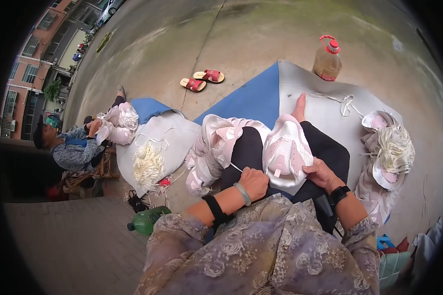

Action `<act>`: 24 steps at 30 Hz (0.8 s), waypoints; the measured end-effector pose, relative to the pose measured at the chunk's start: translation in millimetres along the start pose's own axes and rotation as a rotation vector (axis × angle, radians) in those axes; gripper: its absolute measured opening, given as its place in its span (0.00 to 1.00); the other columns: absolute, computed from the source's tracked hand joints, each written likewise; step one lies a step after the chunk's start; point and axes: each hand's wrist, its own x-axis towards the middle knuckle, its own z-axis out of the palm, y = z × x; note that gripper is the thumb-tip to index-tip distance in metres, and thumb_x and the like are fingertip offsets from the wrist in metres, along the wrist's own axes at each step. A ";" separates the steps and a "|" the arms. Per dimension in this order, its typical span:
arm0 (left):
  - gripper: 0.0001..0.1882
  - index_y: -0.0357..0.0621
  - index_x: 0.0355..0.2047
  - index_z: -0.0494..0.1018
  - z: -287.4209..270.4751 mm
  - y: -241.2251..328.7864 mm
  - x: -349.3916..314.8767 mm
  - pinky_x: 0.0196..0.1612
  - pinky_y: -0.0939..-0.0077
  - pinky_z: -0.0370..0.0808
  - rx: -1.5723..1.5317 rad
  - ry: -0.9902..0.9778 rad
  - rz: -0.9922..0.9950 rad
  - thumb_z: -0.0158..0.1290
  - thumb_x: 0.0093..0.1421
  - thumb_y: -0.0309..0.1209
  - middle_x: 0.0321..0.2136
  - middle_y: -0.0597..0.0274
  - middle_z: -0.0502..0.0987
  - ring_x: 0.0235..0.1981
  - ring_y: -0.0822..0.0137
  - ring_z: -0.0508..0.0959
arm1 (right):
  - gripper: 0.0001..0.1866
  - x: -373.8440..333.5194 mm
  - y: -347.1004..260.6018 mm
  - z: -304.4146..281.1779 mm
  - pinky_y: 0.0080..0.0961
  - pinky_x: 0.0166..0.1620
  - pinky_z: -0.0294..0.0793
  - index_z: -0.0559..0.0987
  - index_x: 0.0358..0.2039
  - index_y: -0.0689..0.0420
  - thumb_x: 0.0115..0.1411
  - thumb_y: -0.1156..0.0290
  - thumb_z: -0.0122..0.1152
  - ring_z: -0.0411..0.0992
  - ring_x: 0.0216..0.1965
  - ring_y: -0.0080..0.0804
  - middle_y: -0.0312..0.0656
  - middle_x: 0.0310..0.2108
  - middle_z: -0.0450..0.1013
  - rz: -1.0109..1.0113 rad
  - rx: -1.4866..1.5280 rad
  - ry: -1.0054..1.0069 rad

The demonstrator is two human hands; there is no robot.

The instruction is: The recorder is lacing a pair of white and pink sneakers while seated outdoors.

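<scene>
A pink and white sneaker upper (286, 147) rests on my lap, its toe pointing away from me and its opening towards me. My right hand (322, 174) pinches the right edge of that opening, thumb on top. My left hand (254, 183) is closed in a fist just left of the upper, a white shoelace (236, 168) sticking out of it. Whether the lace runs into the upper is hidden by the fist. Beside my left knee lies a stack of similar pink and white uppers (209, 147).
More uppers, topped by a bundle of white laces (395, 150), lie on the right. Another lace bundle (148, 161) is on the grey mat (128, 169) at left. Around are a green bottle (150, 220), red slippers (209, 75), a clear jug (327, 64) and a seated person (76, 150) with uppers.
</scene>
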 end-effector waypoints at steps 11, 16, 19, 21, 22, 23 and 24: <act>0.06 0.40 0.26 0.71 -13.8 -35.0 83.2 0.37 0.63 0.69 -0.297 0.167 -0.033 0.46 0.48 0.26 0.30 0.54 0.71 0.35 0.53 0.72 | 0.33 -0.4 3.7 -3.1 0.33 0.51 0.65 0.62 0.54 0.56 0.46 0.77 0.62 0.66 0.48 0.32 0.37 0.48 0.67 -0.092 0.081 0.072; 0.09 0.43 0.29 0.72 3.3 -54.8 125.4 0.38 0.59 0.70 -0.109 -0.109 -0.204 0.42 0.50 0.24 0.34 0.51 0.74 0.37 0.51 0.74 | 0.33 0.1 -1.1 2.7 0.31 0.50 0.65 0.62 0.54 0.56 0.47 0.77 0.62 0.66 0.48 0.30 0.36 0.48 0.67 -0.046 0.062 0.052; 0.08 0.43 0.24 0.73 -1.1 -49.9 131.4 0.38 0.58 0.70 -0.040 -0.180 -0.282 0.42 0.51 0.25 0.28 0.52 0.75 0.35 0.50 0.74 | 0.32 1.0 -3.0 2.0 0.28 0.50 0.65 0.63 0.53 0.57 0.47 0.77 0.62 0.66 0.47 0.29 0.36 0.47 0.68 -0.042 0.057 0.079; 0.07 0.42 0.20 0.72 -16.9 -47.3 129.3 0.33 0.59 0.70 -0.016 -0.045 -0.263 0.45 0.51 0.28 0.22 0.52 0.74 0.30 0.51 0.75 | 0.29 0.4 -9.4 5.3 0.23 0.48 0.65 0.65 0.52 0.57 0.47 0.78 0.61 0.67 0.45 0.26 0.36 0.44 0.69 -0.064 -0.083 0.099; 0.07 0.41 0.20 0.71 -27.8 -49.5 130.3 0.30 0.60 0.69 -0.136 0.131 -0.196 0.47 0.51 0.29 0.22 0.52 0.74 0.27 0.52 0.74 | 0.29 2.1 -16.0 8.4 0.23 0.48 0.65 0.65 0.52 0.57 0.47 0.78 0.61 0.67 0.45 0.26 0.36 0.44 0.69 -0.066 -0.079 0.097; 0.07 0.41 0.20 0.71 -34.4 -51.8 129.9 0.27 0.62 0.69 -0.253 0.307 -0.132 0.48 0.51 0.30 0.21 0.52 0.74 0.24 0.53 0.74 | 0.29 4.9 -27.1 16.9 0.22 0.47 0.66 0.65 0.52 0.59 0.48 0.77 0.60 0.68 0.44 0.25 0.36 0.43 0.69 -0.045 -0.233 0.066; 0.07 0.39 0.20 0.70 -37.3 -54.0 132.8 0.24 0.64 0.67 -0.344 0.453 -0.100 0.52 0.50 0.30 0.20 0.54 0.73 0.19 0.55 0.71 | 0.28 8.6 -39.1 25.6 0.20 0.46 0.66 0.65 0.52 0.60 0.48 0.76 0.59 0.68 0.42 0.24 0.37 0.42 0.70 -0.024 -0.389 0.032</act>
